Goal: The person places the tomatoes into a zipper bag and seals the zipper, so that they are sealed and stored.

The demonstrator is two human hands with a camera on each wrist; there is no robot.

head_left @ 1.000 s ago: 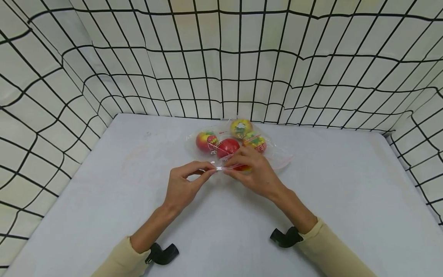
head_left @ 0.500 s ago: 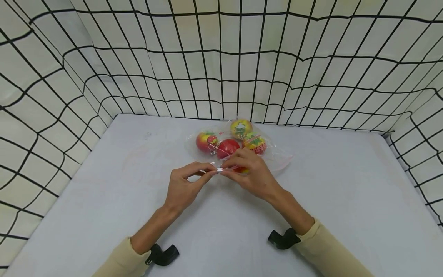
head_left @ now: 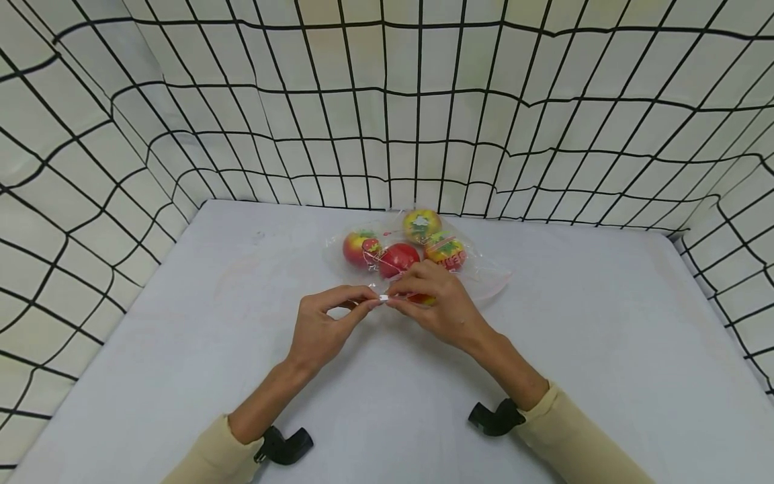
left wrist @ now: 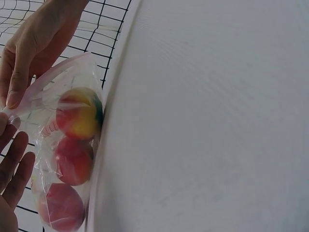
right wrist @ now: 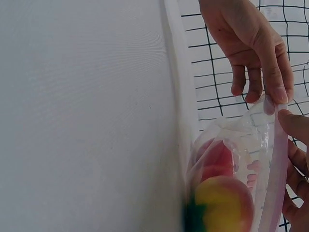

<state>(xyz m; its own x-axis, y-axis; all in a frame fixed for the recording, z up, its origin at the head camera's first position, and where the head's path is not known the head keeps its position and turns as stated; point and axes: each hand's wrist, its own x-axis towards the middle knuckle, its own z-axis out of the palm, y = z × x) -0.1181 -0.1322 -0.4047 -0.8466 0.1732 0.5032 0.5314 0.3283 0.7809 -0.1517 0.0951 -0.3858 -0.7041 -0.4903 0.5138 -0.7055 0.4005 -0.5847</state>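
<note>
A clear zip bag (head_left: 486,274) lies at the back middle of the white table, with several round red and yellow fruits inside, among them a red one (head_left: 399,259) and a yellow one (head_left: 421,224). My left hand (head_left: 320,326) pinches the left end of the bag's top edge between thumb and fingers. Close beside it, my right hand (head_left: 444,302) pinches the same edge, a small white piece (head_left: 383,297) showing between the fingertips. A pink closure strip (right wrist: 280,169) runs along the edge in the right wrist view. The right hand partly hides one fruit.
Black wire-like netting (head_left: 399,114) over white walls encloses the table (head_left: 242,269) at the back and both sides. The bag lies close to the back edge. A black curved mount (head_left: 287,445) sits at the left wrist, another black mount (head_left: 497,417) at the right.
My right hand has shifted slightly left toward the left hand, still pinching the bag's edge. The left hand and the fruits have hardly moved.
</note>
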